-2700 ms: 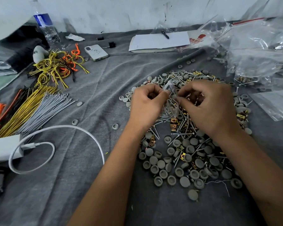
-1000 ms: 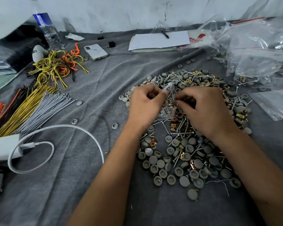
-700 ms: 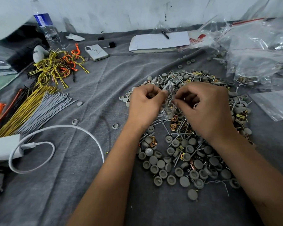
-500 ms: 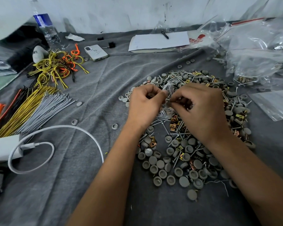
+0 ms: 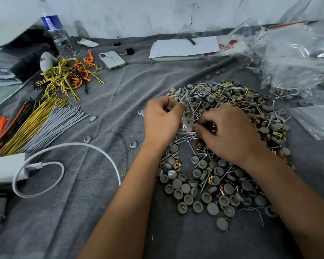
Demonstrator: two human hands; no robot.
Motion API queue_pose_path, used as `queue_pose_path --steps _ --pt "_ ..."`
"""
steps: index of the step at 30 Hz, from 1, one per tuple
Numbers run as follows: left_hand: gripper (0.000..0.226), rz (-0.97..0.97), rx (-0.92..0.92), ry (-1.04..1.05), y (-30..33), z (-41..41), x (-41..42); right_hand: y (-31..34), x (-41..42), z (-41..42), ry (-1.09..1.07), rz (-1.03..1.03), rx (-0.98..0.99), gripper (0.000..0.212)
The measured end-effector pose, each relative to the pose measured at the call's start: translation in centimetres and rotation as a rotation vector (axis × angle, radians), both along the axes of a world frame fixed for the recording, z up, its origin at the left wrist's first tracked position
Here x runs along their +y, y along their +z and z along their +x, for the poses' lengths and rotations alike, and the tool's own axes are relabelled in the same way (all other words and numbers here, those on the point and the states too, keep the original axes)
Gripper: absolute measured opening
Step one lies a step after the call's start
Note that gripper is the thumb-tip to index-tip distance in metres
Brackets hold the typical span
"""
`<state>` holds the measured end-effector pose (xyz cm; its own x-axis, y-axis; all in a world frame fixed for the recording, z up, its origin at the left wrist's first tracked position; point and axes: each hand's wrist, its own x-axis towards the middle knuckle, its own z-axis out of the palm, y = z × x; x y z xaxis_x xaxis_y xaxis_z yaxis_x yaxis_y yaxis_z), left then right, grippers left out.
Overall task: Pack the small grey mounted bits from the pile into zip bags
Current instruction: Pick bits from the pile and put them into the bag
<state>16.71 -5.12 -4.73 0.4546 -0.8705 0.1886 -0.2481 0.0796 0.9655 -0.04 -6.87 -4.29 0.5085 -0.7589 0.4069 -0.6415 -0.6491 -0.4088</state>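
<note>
A grey cloth [image 5: 120,101] is carrying a pile of grey caps and screws [image 5: 223,165], bundled cable ties [image 5: 45,124] (yellow, grey, orange), a phone [image 5: 112,60], a notepad [image 5: 183,48], a white cable [image 5: 67,146] and clear bags [image 5: 297,58].

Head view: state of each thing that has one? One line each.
Left hand: pinching the small clear bag.
Right hand: fingers curled at the bag's lower edge, over the pile.
Small clear bag: held above the pile, screws inside.
Pile: loose on the cloth.
Water bottle: upright.
Phone: face down.
Charger cable: plugged into the white block.
</note>
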Motion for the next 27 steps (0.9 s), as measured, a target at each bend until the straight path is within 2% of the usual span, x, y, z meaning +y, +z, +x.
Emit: queue_pose_path --steps 4,11,13,17,21,24,27 --pt "0.032 0.005 -0.064 0.074 0.0 0.1 0.0 0.1 1.0 0.7 0.086 0.020 0.216 0.029" --pt "0.031 0.002 -0.091 0.081 0.1 0.0 0.1 0.3 1.3 1.3 0.186 0.056 0.315 0.016" --pt "0.029 0.001 -0.086 0.082 0.1 0.1 0.1 0.7 1.2 0.8 0.276 0.167 0.212 0.018" --pt "0.028 0.003 -0.096 0.067 0.3 0.2 0.2 1.7 1.0 -0.4 0.470 0.469 -0.266 0.010" --pt "0.028 -0.005 -0.104 -0.023 0.5 -0.3 0.5 1.4 0.2 -0.4 0.371 0.600 -0.669 0.014" --pt "0.027 -0.003 -0.115 -0.068 0.7 -0.5 0.6 0.7 -0.4 -0.3 0.190 0.551 -0.728 0.010" --pt "0.027 0.000 -0.112 -0.083 0.8 -0.5 0.6 0.2 -0.8 -0.5 0.021 0.334 -0.561 0.008"
